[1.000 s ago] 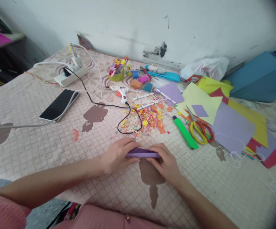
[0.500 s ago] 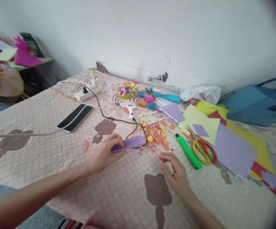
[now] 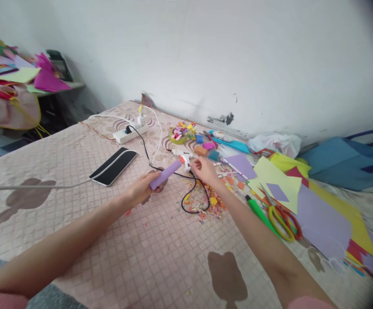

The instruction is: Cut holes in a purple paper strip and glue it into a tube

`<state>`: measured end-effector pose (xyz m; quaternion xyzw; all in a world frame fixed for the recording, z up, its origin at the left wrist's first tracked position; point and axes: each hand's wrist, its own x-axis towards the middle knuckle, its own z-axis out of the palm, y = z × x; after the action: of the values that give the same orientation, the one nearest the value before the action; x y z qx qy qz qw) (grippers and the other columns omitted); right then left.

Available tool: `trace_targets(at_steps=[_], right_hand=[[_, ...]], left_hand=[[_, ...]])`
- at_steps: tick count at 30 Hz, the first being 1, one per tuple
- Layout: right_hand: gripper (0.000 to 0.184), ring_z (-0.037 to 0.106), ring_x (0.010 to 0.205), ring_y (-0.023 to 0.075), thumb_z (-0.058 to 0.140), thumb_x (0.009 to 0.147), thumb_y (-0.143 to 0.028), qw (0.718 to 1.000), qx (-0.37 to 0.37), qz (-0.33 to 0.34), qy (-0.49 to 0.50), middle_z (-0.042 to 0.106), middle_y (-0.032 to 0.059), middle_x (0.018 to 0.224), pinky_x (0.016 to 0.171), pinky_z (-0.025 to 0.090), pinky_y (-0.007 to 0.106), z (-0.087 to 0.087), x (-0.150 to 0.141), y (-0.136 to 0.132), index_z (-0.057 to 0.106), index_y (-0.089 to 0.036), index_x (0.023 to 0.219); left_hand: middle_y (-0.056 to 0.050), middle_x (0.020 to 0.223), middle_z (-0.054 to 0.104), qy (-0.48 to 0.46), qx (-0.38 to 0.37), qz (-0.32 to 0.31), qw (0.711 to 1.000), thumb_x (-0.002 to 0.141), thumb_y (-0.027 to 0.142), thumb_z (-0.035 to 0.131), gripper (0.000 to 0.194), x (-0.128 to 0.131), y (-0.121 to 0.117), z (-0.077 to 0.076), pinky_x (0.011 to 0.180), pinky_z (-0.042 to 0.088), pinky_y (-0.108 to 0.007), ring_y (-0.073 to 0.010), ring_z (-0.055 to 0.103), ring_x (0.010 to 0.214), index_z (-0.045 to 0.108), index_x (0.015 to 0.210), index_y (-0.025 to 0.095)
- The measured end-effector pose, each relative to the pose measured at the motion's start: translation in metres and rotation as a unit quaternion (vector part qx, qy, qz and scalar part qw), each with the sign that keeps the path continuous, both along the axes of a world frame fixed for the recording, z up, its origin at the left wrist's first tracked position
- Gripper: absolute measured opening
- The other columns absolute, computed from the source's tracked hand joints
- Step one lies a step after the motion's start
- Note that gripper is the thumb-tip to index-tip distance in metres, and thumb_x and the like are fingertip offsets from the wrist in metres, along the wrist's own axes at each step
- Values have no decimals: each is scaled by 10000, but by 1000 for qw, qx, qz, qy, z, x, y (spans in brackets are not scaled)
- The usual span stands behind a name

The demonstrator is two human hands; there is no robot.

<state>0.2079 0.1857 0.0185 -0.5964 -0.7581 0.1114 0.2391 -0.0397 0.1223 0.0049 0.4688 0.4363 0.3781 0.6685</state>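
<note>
My left hand [image 3: 144, 188] is closed around the lower end of a folded strip of purple paper [image 3: 166, 175], holding it tilted above the quilted cloth. My right hand [image 3: 204, 170] reaches forward, its fingers curled in at the handle of a white glue gun [image 3: 185, 162]. The glue gun lies on its side with its nozzle pointing left. Its black cord [image 3: 182, 205] loops over a heap of small coloured paper scraps [image 3: 213, 201] below my right wrist.
A phone [image 3: 113, 166] and a power strip [image 3: 130, 134] lie to the left. At the back stands a small bowl of paper pieces [image 3: 178, 137]. Right of my forearm are a green cutter [image 3: 262, 216], scissors [image 3: 281, 221] and coloured paper sheets [image 3: 324, 219].
My right hand has moved forward from the near cloth to the glue gun. My left hand has lifted the purple strip off the scraps and tilted it up. The view has shifted slightly.
</note>
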Motion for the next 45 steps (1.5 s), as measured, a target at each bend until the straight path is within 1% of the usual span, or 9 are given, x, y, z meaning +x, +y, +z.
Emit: trace_targets(at_steps=[5,10,18,21,23,26,29,34,45], right_hand=[[279,637,963,200,568,936,-345,994,-84,-50,-55,631,81,1133,831,543,406,-7,-24,35,600,-153,1137],[299,629,1000,216,571,935,-327,989,-125,-70,-37,610,86,1185,843,544,416,-7,-26,44,582,-158,1181],[316,628,1017,214,399,987,-399,982,-78,-21,169,660,105,1066,852,517,352,15,-32,-10,572,-149,1074],[409,672,919,185,251,1005,-461,958,-117,40,259,681,88,1053,743,545,314,24,-35,-60,517,-193,1164],[369,685,846,189,400,961,-480,936,-154,69,310,693,79,1016,673,542,302,27,-34,-90,508,-211,1189],[402,655,753,186,501,897,-540,841,-235,55,484,687,75,941,577,507,283,26,-27,-119,540,-226,1146],[487,636,775,191,578,820,-606,800,-259,45,539,663,81,996,593,517,298,21,-20,-130,563,-237,1137],[369,591,675,140,700,767,-471,806,-257,5,533,631,26,864,546,483,246,5,-19,-135,611,-229,1032],[241,475,523,99,672,811,-427,823,-208,-44,527,597,-8,742,422,372,207,-8,-21,-141,613,-216,912]], left_hand=[[-41,814,619,-76,-38,-4,996,931,316,496,226,-8,-6,7,613,498,-193,-87,564,650,609,892,124],[-70,853,648,-99,-79,-17,992,870,332,576,223,-14,-10,12,623,508,-186,-113,610,736,610,952,128],[-11,777,609,-70,-73,-58,993,778,357,719,273,-14,-19,15,541,400,-173,-69,539,615,596,890,140],[-5,849,621,-50,-55,-97,992,710,300,783,318,-9,-28,17,600,395,-184,-76,555,692,607,921,140],[1,876,628,-44,-45,-121,991,668,277,809,368,-5,-33,15,646,402,-200,-90,571,745,580,927,150],[0,884,638,-37,-37,-148,988,668,291,804,432,1,-38,11,688,417,-230,-111,590,777,527,976,168],[-38,979,652,-23,-28,-163,986,711,330,766,473,4,-41,10,734,437,-263,-137,609,843,524,1085,171],[-49,1051,657,10,-5,-198,980,727,337,753,392,6,-43,12,812,446,-283,-161,601,929,627,1059,170],[-56,936,678,-1,-54,-313,948,764,431,723,412,26,-44,27,609,458,-251,-149,653,724,556,1031,166]])
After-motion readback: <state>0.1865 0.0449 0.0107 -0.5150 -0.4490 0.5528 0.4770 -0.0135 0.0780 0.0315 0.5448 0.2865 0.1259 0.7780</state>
